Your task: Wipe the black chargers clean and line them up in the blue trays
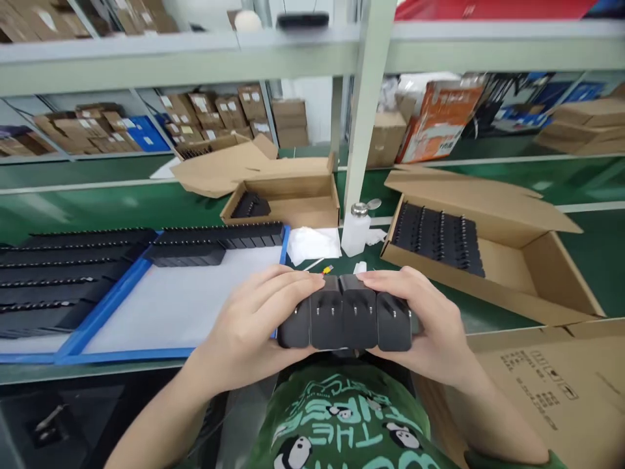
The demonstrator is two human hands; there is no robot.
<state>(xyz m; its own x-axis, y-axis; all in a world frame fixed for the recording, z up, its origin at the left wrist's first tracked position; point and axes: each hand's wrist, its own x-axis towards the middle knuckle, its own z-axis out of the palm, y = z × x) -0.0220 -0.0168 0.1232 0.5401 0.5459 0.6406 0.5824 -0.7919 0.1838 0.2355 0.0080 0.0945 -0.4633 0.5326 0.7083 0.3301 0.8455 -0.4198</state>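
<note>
Close to my chest, a row of several black plug-in power adapters [344, 316] is squeezed between my two hands, with the metal prongs facing me. My left hand [254, 319] is wrapped round the left end, fingers on top and thumb underneath. At the right end, my right hand [424, 322] grips in the same way. On the left, a blue-edged tray [161, 309] has more black adapters [215, 241] lined up along its far side. An open cardboard box [508, 260] on the right holds rows of similar adapters [434, 238].
Behind the tray stands another open cardboard box [303, 202] with a few adapters. A white pump bottle [356, 231] stands near the upright post [368, 98], beside a white cloth [314, 245]. A large carton [551, 384] is at lower right. A shelf beam [195, 71] crosses above.
</note>
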